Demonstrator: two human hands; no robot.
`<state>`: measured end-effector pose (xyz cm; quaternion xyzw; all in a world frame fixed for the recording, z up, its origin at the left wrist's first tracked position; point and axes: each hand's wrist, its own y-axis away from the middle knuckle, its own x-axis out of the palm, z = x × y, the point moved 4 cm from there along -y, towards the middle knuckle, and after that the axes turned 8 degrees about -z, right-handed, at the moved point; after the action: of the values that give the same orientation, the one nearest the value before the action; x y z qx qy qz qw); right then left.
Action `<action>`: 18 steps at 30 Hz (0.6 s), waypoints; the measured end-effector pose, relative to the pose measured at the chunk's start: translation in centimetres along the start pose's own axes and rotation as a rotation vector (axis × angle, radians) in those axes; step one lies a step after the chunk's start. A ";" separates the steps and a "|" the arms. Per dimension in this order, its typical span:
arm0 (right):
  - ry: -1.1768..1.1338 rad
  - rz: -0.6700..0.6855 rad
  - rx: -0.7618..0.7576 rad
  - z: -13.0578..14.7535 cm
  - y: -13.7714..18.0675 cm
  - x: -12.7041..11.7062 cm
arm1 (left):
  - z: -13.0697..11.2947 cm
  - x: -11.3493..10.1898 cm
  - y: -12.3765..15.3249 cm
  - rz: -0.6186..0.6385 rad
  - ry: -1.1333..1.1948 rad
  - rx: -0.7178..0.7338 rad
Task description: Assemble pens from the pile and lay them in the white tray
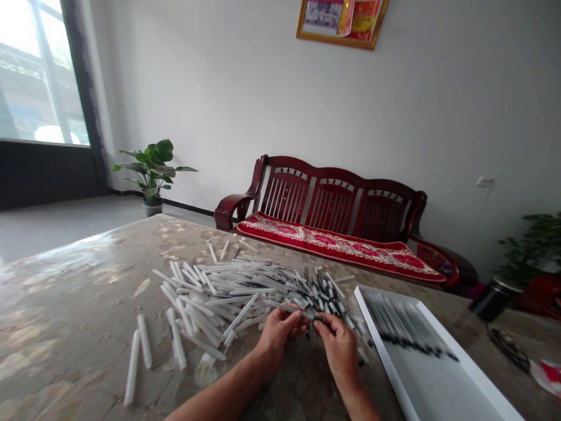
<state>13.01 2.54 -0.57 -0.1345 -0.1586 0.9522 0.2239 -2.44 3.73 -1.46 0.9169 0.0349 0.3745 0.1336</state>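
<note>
Both my hands meet over the near edge of a wide pile of pens and pen parts (pixel 236 280) on the table. Between the thumb and fingers of my left hand (pixel 280 330) is a slim translucent pen (pixel 287 307), pointing up and left. My right hand (pixel 337 339) pinches the dark end of that same pen. Whitish tubes make up the pile's left side, and black-and-clear pieces (pixel 326 292) its right side. To the right of my right hand lies a white tray (pixel 407 383) with a row of clear pens (pixel 403 321), their black ends towards me.
Several loose white tubes (pixel 132 365) lie left of the pile on the patterned table (pixel 74 327). Beyond the tray are a black cylinder (pixel 495 298) and a dark cable (pixel 508 349). Across the table stands a red wooden bench (pixel 333 204); a potted plant (pixel 152 169) is behind the far left corner.
</note>
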 end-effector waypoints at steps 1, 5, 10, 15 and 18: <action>0.016 -0.001 -0.009 -0.1 0.0 0.0 | 0.0 0.0 0.0 -0.002 -0.002 0.002; 0.037 0.009 -0.035 -0.3 0.0 0.0 | 0.1 -0.1 -0.1 -0.007 -0.014 0.007; 0.118 0.046 -0.167 0.4 0.0 -0.3 | 0.1 0.0 -0.1 0.003 -0.039 0.044; 0.262 0.120 -0.268 1.7 0.0 -0.4 | 0.0 0.0 -0.2 0.004 -0.057 0.071; 0.271 0.139 -0.256 1.9 0.3 0.0 | -0.3 0.0 -0.1 0.026 -0.092 0.093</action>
<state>12.29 1.86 1.03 -0.2995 -0.2370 0.9106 0.1582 -2.59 3.93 -1.30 0.9387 0.0342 0.3317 0.0877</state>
